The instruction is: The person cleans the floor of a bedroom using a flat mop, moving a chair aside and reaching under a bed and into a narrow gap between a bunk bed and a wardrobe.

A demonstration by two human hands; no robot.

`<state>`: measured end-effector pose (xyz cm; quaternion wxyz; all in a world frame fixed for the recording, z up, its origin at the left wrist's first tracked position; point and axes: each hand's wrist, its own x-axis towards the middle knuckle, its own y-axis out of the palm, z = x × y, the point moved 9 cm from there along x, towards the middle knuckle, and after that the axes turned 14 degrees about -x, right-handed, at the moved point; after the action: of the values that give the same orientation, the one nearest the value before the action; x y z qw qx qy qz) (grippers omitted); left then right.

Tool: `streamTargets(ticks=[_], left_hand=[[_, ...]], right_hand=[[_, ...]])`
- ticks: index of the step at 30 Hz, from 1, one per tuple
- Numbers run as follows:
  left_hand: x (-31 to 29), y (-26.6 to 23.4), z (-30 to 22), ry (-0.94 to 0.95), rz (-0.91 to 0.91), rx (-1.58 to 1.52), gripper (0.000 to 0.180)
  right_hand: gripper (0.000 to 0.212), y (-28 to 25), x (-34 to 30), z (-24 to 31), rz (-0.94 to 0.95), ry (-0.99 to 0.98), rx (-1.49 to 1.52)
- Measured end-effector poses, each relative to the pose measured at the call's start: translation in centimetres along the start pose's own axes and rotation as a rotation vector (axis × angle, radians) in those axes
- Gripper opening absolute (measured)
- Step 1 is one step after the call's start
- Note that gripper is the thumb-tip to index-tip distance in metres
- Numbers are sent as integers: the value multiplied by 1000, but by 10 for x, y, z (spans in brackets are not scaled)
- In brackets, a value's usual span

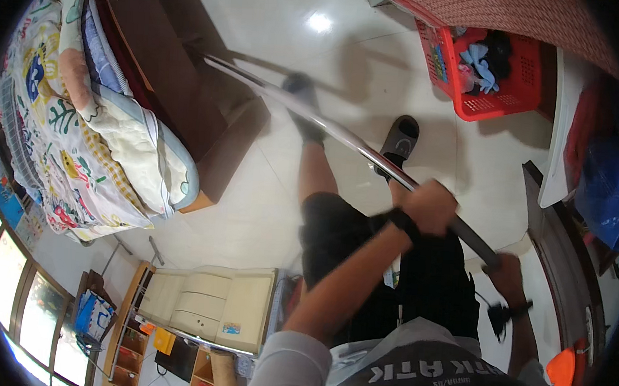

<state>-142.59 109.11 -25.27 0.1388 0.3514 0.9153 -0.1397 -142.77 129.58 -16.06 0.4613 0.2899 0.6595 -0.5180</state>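
A long silver pole with a dark grey grip runs slantwise across the middle of the view. My left hand, with a black band on the wrist, is closed round the upper part of the grip. Lower down, near the pole's top end, my right hand wraps the grip as well. The far end of the pole reaches the shadow by the bed's dark wooden side, and what is fixed to that end cannot be made out.
To the left, patterned bedding lies on the bed. A red plastic basket with cloth items stands at the far right. My slippered foot is on the pale tiled floor. A cream padded seat and shelves sit lower left.
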Motion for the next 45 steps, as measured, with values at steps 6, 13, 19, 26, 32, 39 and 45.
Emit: streamTargets(ticks=[6,13,19,26,32,39,45], left_hand=[[56,113,-188,336,-20,-81,6],[84,115,-195,137,-37,-11,11],[49,65,-75,-132,3,-29,5],[-41,-32,112,-338,-392,232,5],[-100,-85,186,-519,-547,315,10],[-183,-130,201,-567,-633,454,8],[-115,-60,132,-378,-595,250,7]], right_hand=[[19,-3,-172,-151,-90,344,-14],[10,-8,-171,-196,-265,126,-121],[13,2,-57,-111,-260,1,-143],[14,2,121,76,-217,-349,-114],[8,-16,174,167,-285,-366,-63],[11,-7,94,98,-222,-121,-90],[13,-4,-10,-13,-233,-13,-135]])
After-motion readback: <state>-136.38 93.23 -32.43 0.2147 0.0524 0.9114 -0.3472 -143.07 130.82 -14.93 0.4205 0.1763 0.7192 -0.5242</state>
